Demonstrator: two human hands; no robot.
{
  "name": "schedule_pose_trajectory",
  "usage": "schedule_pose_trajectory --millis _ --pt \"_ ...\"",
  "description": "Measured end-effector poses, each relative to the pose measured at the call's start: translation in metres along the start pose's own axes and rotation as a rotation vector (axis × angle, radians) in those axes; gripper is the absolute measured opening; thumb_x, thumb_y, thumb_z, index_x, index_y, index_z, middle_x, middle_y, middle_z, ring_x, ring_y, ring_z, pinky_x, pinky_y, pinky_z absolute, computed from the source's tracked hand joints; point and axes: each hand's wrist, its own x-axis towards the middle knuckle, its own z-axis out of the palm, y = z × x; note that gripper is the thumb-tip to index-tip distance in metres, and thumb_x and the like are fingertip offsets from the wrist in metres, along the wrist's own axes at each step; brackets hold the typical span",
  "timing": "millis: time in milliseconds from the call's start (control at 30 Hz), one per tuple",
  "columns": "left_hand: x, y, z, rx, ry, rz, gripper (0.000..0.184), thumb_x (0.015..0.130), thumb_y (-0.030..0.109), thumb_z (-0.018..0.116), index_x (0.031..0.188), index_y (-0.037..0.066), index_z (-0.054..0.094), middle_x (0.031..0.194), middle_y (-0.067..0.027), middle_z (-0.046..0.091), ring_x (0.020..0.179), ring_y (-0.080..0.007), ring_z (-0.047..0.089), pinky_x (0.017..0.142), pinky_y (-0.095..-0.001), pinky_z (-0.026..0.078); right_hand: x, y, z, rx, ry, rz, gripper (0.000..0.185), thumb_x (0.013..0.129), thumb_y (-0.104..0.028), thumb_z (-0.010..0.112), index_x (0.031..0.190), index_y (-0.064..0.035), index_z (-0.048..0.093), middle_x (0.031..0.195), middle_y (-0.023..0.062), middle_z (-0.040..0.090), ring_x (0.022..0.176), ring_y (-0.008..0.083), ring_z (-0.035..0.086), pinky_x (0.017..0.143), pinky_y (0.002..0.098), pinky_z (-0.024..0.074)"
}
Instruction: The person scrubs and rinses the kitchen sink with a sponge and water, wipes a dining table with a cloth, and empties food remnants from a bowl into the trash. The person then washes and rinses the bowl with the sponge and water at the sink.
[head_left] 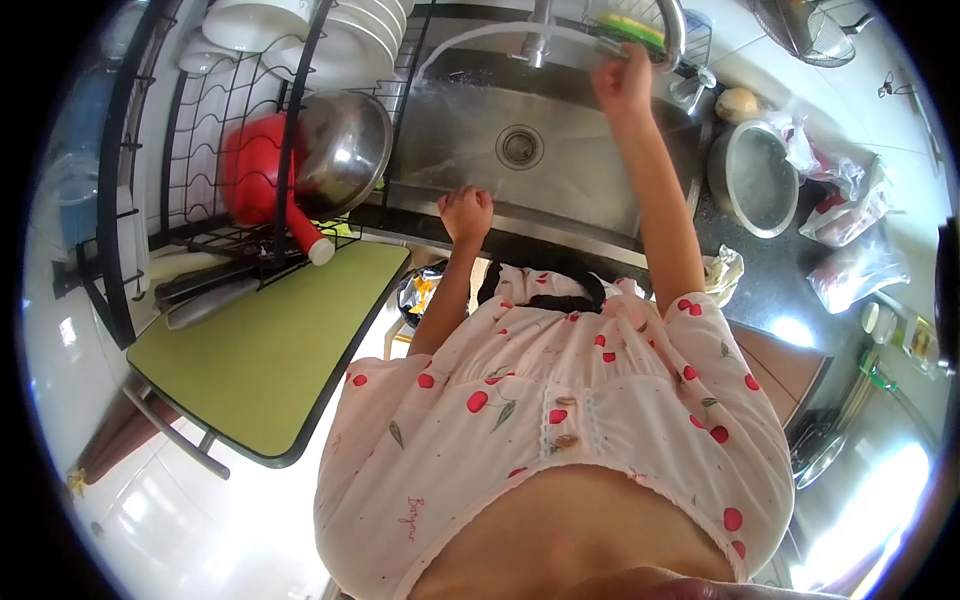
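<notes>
Over the back right of the steel sink (570, 180), my right hand (622, 82) is closed around a metal faucet nozzle (608, 46). From it a pale arc, which looks like running water, curves left to the sink's far left corner, where there is splashing. My left hand (466, 213) is curled into a loose fist at the sink's front edge, with nothing visible in it. A round drain (520, 147) sits in the wet sink floor. Behind the sink stands a metal faucet fitting (537, 35), and a green and yellow sponge (632, 33) lies in a rack near my right hand.
Left of the sink, a black wire rack (190, 150) holds white bowls (350, 45), a steel bowl (345, 150) and a red pan (258, 170). Below it is a green board (270, 350). On the right counter stand a metal pot (755, 180) and plastic bags (855, 205).
</notes>
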Motion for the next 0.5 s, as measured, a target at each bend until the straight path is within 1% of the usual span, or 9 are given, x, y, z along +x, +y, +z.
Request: schedule_pose_trajectory --millis 33,133,233,433,500 --pt "-0.001 0.0 0.001 -0.001 0.026 0.01 0.016 0.07 0.019 0.051 0.06 0.008 0.057 0.065 -0.007 0.059 0.065 -0.023 0.056 0.07 -0.0348 0.037 -0.001 0.002 0.001 -0.011 0.01 -0.055 0.02 0.076 -0.018 0.047 0.071 -0.0019 0.037 0.049 0.0069 0.037 0.037 0.0147 0.033 0.033 0.0265 0.0259" --pt "0.0 0.0 0.002 0.024 0.04 0.022 0.017 0.07 0.019 0.051 0.059 0.008 0.057 0.065 -0.0073 0.059 0.065 -0.0234 0.056 0.071 -0.0347 0.038 -0.005 0.003 0.003 -0.057 0.067 -0.14 0.02 0.076 -0.018 0.048 0.072 -0.0017 0.038 0.047 0.0074 0.037 0.035 0.0151 0.033 0.032 0.0279 0.0255" --pt "-0.001 0.0 0.003 0.021 0.048 0.023 0.017 0.07 0.019 0.05 0.059 0.007 0.057 0.064 -0.0076 0.059 0.064 -0.0236 0.056 0.07 -0.0348 0.038 -0.013 0.003 0.003 -0.141 0.077 -0.206 0.02 0.076 -0.019 0.049 0.072 -0.0019 0.039 0.045 0.0072 0.037 0.034 0.0145 0.033 0.032 0.0274 0.0256" --pt "-0.001 -0.002 0.003 0.052 0.026 0.023 0.017 0.07 0.019 0.05 0.059 0.008 0.058 0.063 -0.0079 0.059 0.063 -0.0244 0.056 0.069 -0.0353 0.038 -0.007 0.008 -0.007 -0.238 0.104 -0.262 0.019 0.076 -0.02 0.049 0.072 -0.0026 0.042 0.044 0.0055 0.038 0.032 0.0143 0.034 0.031 0.026 0.0247" --pt "-0.002 -0.002 0.004 0.048 0.031 0.03 0.017 0.07 0.019 0.05 0.059 0.008 0.057 0.063 -0.0081 0.059 0.063 -0.0245 0.056 0.068 -0.0353 0.038 -0.007 0.008 -0.009 -0.268 0.077 -0.291 0.02 0.077 -0.021 0.049 0.071 -0.0026 0.042 0.045 0.0054 0.038 0.032 0.0144 0.035 0.03 0.0264 0.0249"
